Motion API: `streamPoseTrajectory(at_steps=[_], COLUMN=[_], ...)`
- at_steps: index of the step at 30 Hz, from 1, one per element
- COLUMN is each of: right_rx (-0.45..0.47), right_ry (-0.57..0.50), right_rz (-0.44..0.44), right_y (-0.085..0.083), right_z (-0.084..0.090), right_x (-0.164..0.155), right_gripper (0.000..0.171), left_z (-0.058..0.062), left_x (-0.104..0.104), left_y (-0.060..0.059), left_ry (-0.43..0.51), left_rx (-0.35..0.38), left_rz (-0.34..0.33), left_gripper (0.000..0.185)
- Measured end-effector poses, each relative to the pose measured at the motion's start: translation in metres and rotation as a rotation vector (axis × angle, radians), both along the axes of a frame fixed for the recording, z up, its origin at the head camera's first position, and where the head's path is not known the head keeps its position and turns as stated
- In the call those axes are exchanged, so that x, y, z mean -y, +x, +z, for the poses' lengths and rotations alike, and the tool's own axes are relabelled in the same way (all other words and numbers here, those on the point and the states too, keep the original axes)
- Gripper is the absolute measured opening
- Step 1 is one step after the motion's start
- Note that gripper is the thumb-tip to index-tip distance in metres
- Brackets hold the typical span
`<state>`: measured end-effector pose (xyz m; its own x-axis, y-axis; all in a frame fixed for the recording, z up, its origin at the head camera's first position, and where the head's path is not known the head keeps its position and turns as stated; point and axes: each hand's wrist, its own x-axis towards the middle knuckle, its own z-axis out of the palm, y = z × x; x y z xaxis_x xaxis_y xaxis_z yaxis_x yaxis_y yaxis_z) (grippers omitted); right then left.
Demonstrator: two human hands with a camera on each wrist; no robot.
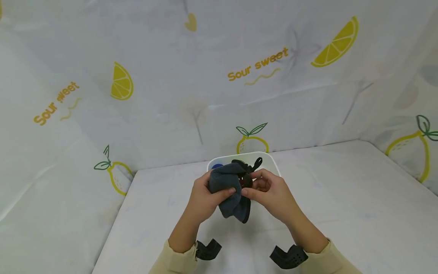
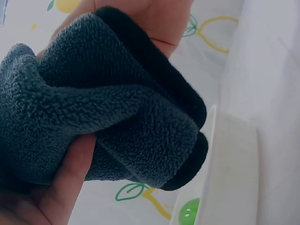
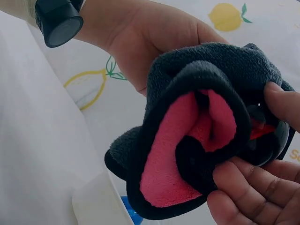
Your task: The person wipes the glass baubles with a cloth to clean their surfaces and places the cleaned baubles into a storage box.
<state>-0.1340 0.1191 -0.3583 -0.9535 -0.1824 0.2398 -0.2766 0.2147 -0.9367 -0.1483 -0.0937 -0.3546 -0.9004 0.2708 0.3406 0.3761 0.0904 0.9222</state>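
A plush dark blue-grey cloth [image 1: 224, 177] with black edging hangs bunched between the hands. Its pink lining [image 3: 164, 176] shows in the right wrist view. The left hand [image 1: 204, 198] grips the cloth from the left, thumb on top. On the other side, the right hand [image 1: 273, 192] pinches a dark glossy object [image 1: 245, 180] with a bit of red, partly wrapped in the cloth; its kind is unclear. A black loop [image 1: 257, 163] sticks out at the top.
Behind the hands stands a white bin [image 1: 275, 167] on the white-covered table [image 1: 328, 205]. Inside it are a blue item [image 1: 217, 166] and a green item with a face [image 2: 189, 213]. A lemon-print sheet [image 1: 164, 95] hangs behind the table.
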Motion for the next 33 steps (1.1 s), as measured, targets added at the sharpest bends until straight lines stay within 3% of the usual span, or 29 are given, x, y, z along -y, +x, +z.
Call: streamPoseTrajectory(at_steps=[4,9,12,14,17,23,27,30,33], right_rx=[0.046,0.084,0.078,0.051,-0.077,-0.524,-0.732,-0.71,-0.565], right_ry=[-0.083,-0.232,-0.237,-0.195,-0.048,0.357,0.493,0.436,0.263], right_rz=[0.061,0.249,0.298,0.268,0.156,-0.14,-0.218,-0.164,-0.04], right_y=[-0.003,-0.009,-0.009,-0.008,-0.003,0.003,0.003,0.003,0.002], right_z=[-0.001,-0.004,-0.004,-0.004,-0.004,-0.008,-0.009,-0.007,-0.005], right_x=[-0.002,-0.01,-0.012,-0.011,-0.005,0.005,0.008,0.006,0.001], right_gripper=[0.035,0.026,0.03,0.037,0.051,0.064,0.066,0.063,0.058], left_z=[0.0,-0.002,-0.002,-0.002,-0.002,-0.004,-0.004,-0.004,-0.005], left_x=[0.003,0.007,0.008,0.008,0.007,0.001,-0.002,0.0,0.004], left_y=[-0.001,-0.002,-0.003,-0.004,-0.004,-0.003,-0.001,-0.002,-0.004], left_ry=[0.011,0.04,0.06,0.063,0.058,-0.004,-0.058,-0.033,0.022], left_rx=[0.032,0.035,0.047,0.066,0.098,0.097,0.054,0.072,0.107], left_rz=[-0.047,-0.125,-0.149,-0.134,-0.075,0.05,0.092,0.057,-0.01], left_gripper=[0.036,0.038,0.041,0.042,0.043,0.044,0.043,0.041,0.041])
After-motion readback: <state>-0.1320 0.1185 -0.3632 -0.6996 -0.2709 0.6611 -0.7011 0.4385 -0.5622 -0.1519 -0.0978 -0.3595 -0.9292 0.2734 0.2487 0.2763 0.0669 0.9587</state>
